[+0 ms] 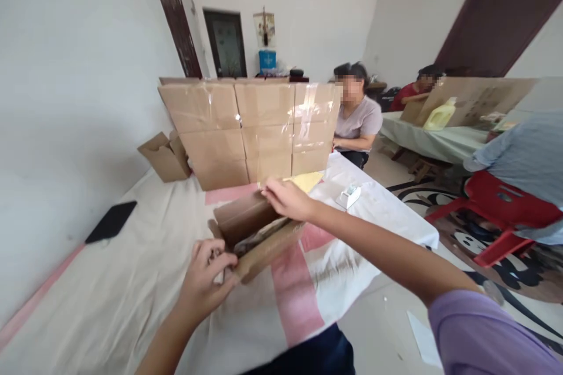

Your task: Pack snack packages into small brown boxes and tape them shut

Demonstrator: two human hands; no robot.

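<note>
Draping cloth [153,269] (under box [268,253]), white walls [83,41]

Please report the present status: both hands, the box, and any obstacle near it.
Left hand on box, near left corner. Right hand on its far edge. Box open on top. Cardboard screen stands beyond.

A short purple sleeve [488,331] covers the right upper arm. Both forearms [373,249] are bare. Dark clothing [308,356] covers the lap.
</note>
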